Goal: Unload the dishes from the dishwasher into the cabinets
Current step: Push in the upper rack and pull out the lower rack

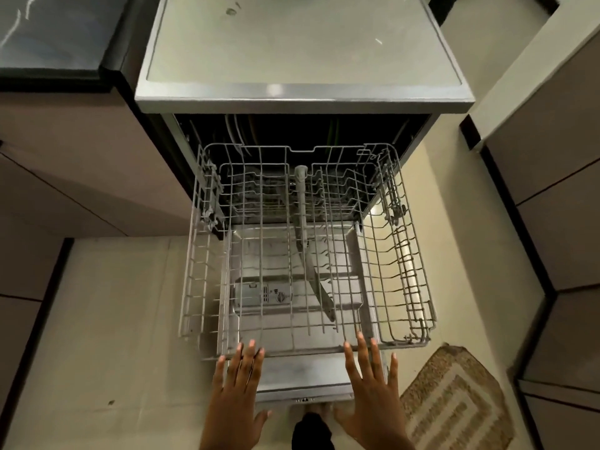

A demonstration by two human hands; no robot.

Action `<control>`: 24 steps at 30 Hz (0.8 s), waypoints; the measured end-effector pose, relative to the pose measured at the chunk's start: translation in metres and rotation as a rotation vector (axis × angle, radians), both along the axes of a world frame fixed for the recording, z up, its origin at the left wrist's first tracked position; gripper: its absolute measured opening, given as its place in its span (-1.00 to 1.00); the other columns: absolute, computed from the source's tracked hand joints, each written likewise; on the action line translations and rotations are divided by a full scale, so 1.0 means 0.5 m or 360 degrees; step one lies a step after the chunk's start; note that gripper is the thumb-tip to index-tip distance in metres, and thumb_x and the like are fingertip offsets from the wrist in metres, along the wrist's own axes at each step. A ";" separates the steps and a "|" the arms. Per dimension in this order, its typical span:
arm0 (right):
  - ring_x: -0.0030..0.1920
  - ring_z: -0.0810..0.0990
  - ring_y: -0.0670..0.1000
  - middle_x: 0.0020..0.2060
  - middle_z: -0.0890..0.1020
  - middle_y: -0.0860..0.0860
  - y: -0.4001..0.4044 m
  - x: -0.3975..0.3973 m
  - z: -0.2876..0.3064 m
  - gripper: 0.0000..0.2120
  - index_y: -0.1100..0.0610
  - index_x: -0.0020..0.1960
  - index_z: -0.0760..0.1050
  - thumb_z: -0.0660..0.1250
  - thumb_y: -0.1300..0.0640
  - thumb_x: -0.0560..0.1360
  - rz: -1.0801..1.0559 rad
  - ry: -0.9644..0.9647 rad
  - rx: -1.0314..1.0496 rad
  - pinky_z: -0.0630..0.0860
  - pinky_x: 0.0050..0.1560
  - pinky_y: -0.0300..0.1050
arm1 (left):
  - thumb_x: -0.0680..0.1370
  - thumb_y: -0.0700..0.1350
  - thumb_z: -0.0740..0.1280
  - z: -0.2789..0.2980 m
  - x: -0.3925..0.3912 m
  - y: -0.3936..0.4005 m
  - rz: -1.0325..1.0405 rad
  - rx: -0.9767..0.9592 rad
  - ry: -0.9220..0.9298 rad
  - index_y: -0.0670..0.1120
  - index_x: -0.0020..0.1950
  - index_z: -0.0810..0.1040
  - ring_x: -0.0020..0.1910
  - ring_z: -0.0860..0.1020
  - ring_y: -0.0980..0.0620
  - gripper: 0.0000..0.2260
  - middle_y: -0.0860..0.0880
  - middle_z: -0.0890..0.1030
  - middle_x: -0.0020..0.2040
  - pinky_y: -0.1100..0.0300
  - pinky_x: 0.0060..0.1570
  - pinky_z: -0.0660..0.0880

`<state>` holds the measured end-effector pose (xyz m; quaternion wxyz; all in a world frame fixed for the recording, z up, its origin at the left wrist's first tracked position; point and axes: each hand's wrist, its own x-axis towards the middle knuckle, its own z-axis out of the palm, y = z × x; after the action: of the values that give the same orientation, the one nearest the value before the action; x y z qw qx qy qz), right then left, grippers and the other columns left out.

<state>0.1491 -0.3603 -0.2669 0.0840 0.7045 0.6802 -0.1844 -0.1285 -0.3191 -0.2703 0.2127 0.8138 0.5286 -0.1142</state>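
Hands reach flat toward the wire rack [305, 254], which is pulled out at the centre of the frame over the dishwasher door [302, 378]. Left hand [235, 388] and right hand [373, 384] have fingers spread straight, fingertips at the rack's near rim, gripping nothing. Plates [238, 131] stand inside, upper centre. A mat [454, 401] lies lower right.

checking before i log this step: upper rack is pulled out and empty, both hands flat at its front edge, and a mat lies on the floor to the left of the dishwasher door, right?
Not quite: the head view shows the mat on the floor to the right of the dishwasher door, not the left. The rest holds: the upper rack is pulled out and empty, with the left hand and right hand open-fingered at its front edge.
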 end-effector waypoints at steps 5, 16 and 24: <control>0.57 0.08 0.24 0.59 0.14 0.15 0.016 -0.002 -0.016 0.10 0.06 0.58 0.18 0.30 -0.50 0.21 0.0029 0.0005 0.0084 0.10 0.42 0.42 | 0.30 0.37 0.28 -0.008 -0.012 0.019 -0.0023 0.0118 0.0000 -0.10 0.61 -0.01 0.55 0.14 -0.24 0.03 -0.17 0.06 0.60 -0.26 0.41 0.19; 0.61 -0.06 0.23 0.62 0.01 0.13 0.163 0.015 -0.007 0.12 -0.02 0.63 -0.11 0.32 -0.40 0.26 -0.0045 -0.0025 0.0157 0.06 0.48 0.41 | 0.30 0.27 0.45 0.017 0.023 0.155 0.0031 0.0292 -0.0014 -0.15 0.58 0.10 0.58 0.02 -0.22 0.02 -0.16 0.00 0.61 -0.28 0.43 0.18; 0.61 -0.07 0.22 0.62 -0.05 0.11 0.281 0.027 0.002 0.13 -0.03 0.63 -0.13 0.29 -0.42 0.25 -0.0056 -0.0043 0.0192 0.01 0.49 0.42 | 0.24 0.30 0.48 0.022 0.028 0.274 -0.0023 0.0354 -0.0011 -0.14 0.59 0.08 0.58 0.03 -0.21 0.09 -0.16 -0.01 0.61 -0.27 0.44 0.17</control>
<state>0.1627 -0.2196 -0.2659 0.0472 0.7225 0.6764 -0.1350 -0.1142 -0.1823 -0.2593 0.1220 0.8367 0.5313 -0.0535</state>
